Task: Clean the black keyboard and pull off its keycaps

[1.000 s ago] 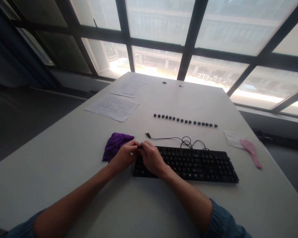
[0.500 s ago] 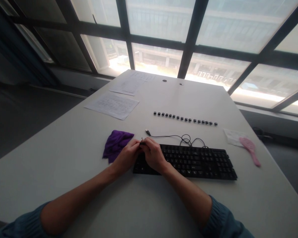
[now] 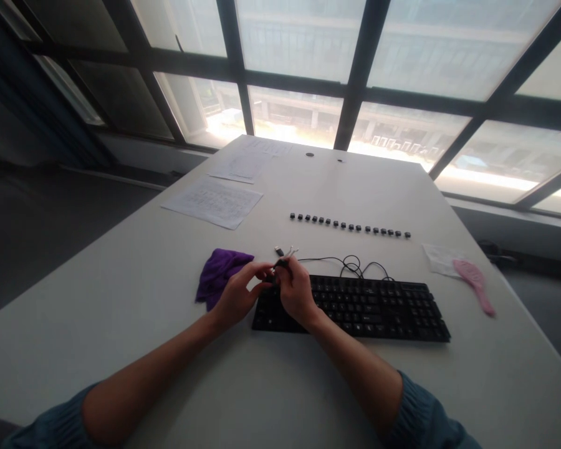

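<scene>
My right hand [image 3: 295, 290] is closed above the left end of a black keyboard [image 3: 369, 305]. It pinches a keycap puller [image 3: 281, 264], whose thin wire prongs stick up past the fingers. Beside it, my left hand [image 3: 243, 284] has thumb and fingertips brought together close to the puller. Whatever small dark piece lies between those left fingertips is too small to make out. Behind the keyboard, several black keycaps [image 3: 336, 224] stand in a long row on the white table [image 3: 168, 280].
A crumpled purple cloth [image 3: 222, 271] lies left of the keyboard. The keyboard's cable [image 3: 327, 258] curls behind it, its USB plug [image 3: 278, 251] near my hands. To the right are a pink hairbrush [image 3: 474, 284] and a clear plastic bag [image 3: 437, 259]. Printed papers [image 3: 215, 199] lie at far left.
My hands have drawn slightly apart. The right one has shifted a little right and tilted the keycap puller, so more of its wire prongs shows. The left fingers have loosened into a wider curve.
</scene>
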A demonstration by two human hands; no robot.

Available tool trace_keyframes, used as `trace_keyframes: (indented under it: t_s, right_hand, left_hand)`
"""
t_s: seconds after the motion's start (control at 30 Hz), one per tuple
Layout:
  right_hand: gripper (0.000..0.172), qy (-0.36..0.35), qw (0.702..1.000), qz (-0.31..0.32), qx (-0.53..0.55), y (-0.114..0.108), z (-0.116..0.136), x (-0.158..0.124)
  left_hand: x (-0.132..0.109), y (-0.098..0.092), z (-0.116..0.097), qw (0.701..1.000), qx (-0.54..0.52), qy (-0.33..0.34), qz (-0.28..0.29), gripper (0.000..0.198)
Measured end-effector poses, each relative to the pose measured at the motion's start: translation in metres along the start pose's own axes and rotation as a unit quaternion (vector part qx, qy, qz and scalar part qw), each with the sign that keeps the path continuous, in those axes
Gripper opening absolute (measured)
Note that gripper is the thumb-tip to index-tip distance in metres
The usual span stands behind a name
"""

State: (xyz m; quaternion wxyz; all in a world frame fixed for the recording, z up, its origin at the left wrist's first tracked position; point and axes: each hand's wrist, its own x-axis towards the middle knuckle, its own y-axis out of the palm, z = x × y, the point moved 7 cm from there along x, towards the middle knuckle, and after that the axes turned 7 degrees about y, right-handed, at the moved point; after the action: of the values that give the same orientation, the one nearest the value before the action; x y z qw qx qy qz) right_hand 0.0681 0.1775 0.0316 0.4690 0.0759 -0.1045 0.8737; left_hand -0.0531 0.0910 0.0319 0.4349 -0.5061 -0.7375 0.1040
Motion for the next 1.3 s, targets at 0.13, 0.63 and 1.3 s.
trace_keyframes:
  t_s: [0.13, 0.63, 1.3]
  right_hand:
    - [0.015, 0.022, 1.0, -0.006, 0.013, -0.001, -0.003, 0.001]
    - [0.014, 0.025, 0.999, -0.021, -0.015, -0.002, -0.005, 0.003]
    - [0.014, 0.042, 0.997, -0.02, 0.069, -0.001, -0.014, 0.005]
  left_hand:
    - [0.0, 0.002, -0.003, 0.999, -0.017, 0.04, 0.007, 0.018]
    - [0.007, 0.002, -0.015, 0.999, 0.017, 0.034, -0.013, 0.01]
    - [0.159, 0.025, 0.119, 0.992, 0.053, -0.109, -0.024, 0.02]
